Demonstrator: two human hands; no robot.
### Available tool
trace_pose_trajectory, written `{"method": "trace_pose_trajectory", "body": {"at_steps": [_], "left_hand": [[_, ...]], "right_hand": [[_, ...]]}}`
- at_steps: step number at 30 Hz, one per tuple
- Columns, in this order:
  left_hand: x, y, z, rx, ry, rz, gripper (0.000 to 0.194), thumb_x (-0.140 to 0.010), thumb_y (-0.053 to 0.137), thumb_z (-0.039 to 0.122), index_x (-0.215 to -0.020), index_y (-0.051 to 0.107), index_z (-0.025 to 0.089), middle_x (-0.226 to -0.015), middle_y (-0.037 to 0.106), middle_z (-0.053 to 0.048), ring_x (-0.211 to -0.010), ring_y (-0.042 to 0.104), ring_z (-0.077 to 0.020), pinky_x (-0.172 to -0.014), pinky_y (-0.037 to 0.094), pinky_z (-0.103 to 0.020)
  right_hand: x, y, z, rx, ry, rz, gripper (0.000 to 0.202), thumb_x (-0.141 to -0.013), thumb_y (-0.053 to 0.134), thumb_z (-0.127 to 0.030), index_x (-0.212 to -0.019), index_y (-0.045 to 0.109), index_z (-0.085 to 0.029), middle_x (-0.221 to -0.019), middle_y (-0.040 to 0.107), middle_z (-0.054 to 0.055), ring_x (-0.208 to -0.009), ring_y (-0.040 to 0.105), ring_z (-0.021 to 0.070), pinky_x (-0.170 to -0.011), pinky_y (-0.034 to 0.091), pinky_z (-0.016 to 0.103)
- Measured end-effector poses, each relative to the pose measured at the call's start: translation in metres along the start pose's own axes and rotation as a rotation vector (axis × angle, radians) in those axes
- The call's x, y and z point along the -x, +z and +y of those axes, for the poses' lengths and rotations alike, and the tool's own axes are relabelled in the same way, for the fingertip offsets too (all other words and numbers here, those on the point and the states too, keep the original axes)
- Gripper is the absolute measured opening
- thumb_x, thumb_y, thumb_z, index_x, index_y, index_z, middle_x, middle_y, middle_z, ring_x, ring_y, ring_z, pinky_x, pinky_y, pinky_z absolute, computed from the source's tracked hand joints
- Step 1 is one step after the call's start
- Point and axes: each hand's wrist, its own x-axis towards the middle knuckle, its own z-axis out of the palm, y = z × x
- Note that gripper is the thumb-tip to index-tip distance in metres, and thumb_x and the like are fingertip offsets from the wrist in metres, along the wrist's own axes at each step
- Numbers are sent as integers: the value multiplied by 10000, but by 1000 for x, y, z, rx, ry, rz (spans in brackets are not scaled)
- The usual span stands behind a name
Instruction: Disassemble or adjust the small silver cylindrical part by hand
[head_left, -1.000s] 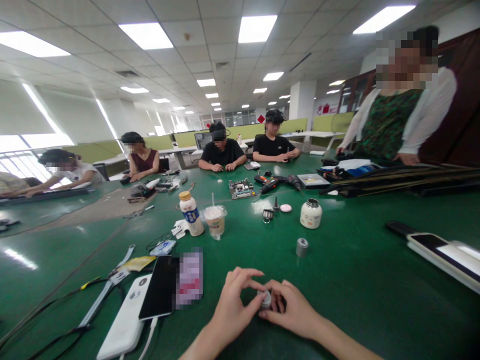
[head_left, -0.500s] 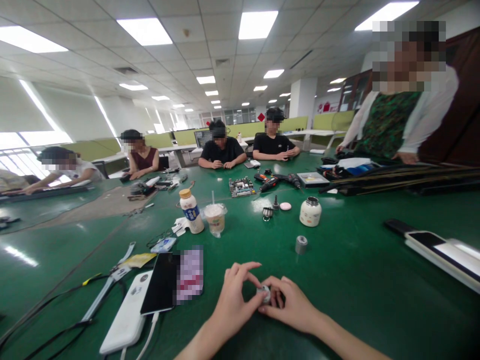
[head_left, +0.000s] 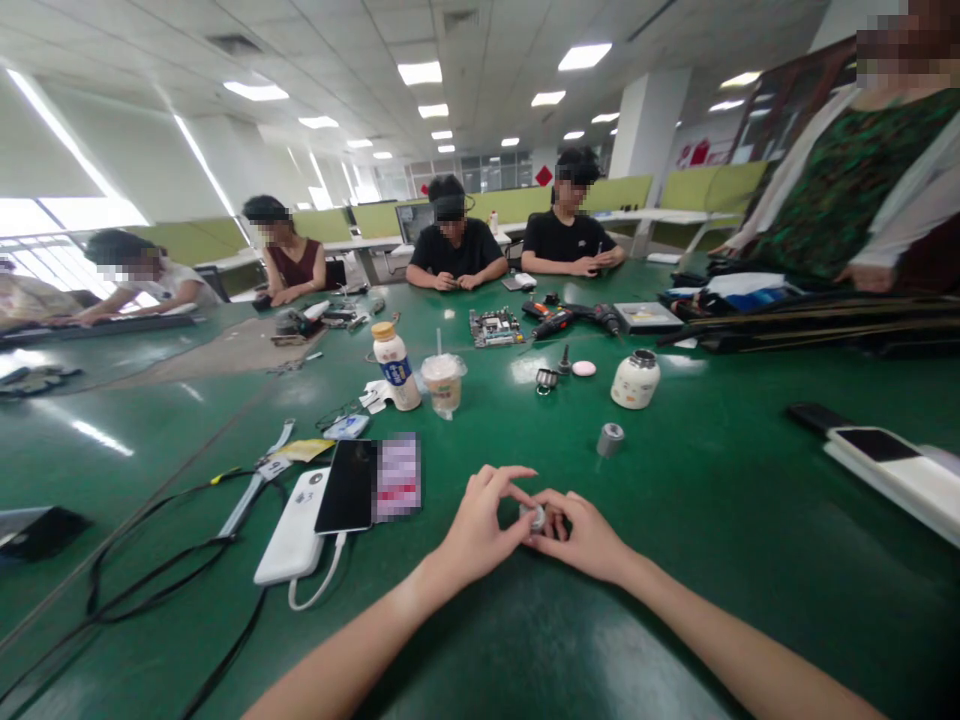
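Observation:
Between my two hands is a small round silver-grey part [head_left: 535, 519], mostly covered by fingers, so its kind is hard to make out. My left hand [head_left: 486, 522] has its thumb against the near left side, with the index finger curved over the top. From the right, my right hand [head_left: 581, 530] grips it with thumb and bent fingers. Just beyond stands a grey metal cylinder [head_left: 610, 440] on the green table [head_left: 720, 500]. Behind that are a cream rounded flask body [head_left: 635, 383] with an uncovered neck, a pink disc [head_left: 583, 369] and a small metal-and-black clasp-like part [head_left: 547, 380].
To the left lie a white power bank [head_left: 292, 530], a phone [head_left: 346, 487] and black straps [head_left: 161, 560]. A bottle [head_left: 396, 370] and a plastic cup [head_left: 442, 385] stand ahead. Farther off are a circuit board [head_left: 495, 328], power drills [head_left: 562, 318] and several people. A long white device [head_left: 892, 470] lies right.
The view has tipped downward, so the hands and table sit higher in the picture. Both hands stay on the small part; my left index finger has come down closer to it.

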Motion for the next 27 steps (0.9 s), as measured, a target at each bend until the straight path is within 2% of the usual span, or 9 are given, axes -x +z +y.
{"method": "trace_pose_trajectory", "body": {"at_steps": [4,9,14,16,19,23,27], "left_hand": [[0,-3,1,28,42,-5,543,-769,632,70,-1258,481,252,-1122,708,-27,-1069,546,-239,-952,372,-392],[-2,-1,-2,-9,-34,13,477,-795,724,191,-1216,512,263,-901,758,23,-1007,579,-246,-920,353,-391],[-5,-6,-6,-10,-46,81,399,-814,727,207,-1153,524,256,-895,769,27,-999,632,-228,-916,363,-368],[-8,-11,-13,-34,-86,135,358,-826,716,223,-1129,526,255,-908,769,21,-992,650,-225,-934,371,-372],[-13,-15,-32,-69,-145,146,377,-835,695,205,-1158,508,256,-933,771,8,-1016,650,-239,-952,382,-395],[-12,-10,-58,-104,-180,117,426,-784,711,119,-1140,528,264,-833,783,27,-984,645,-265,-925,399,-422],[-9,-3,-71,-118,-191,110,441,-765,740,134,-1141,550,267,-860,788,23,-976,634,-270,-901,407,-421]], "right_hand": [[-1,1,1,10,-10,8,288,-824,685,-460,-988,611,-235,-637,639,-65,-562,575,138,-694,382,284],[0,0,0,10,-16,5,283,-821,693,-471,-979,610,-251,-650,646,-67,-582,580,140,-686,380,280],[0,-1,-2,4,-9,0,326,-817,696,-495,-1023,614,-256,-651,644,-66,-574,575,140,-683,376,286],[0,-1,-2,0,-2,5,335,-813,703,-496,-1029,614,-255,-631,631,-73,-563,568,139,-684,372,290],[0,-2,-3,-5,7,2,326,-811,711,-480,-1026,618,-254,-623,623,-79,-548,557,132,-687,375,291],[0,-2,-3,-1,13,-3,321,-807,716,-477,-1023,622,-259,-639,636,-73,-555,558,133,-687,378,292],[0,-3,-3,9,18,-4,314,-809,715,-476,-1018,623,-261,-650,646,-68,-566,560,139,-685,376,292]]}}
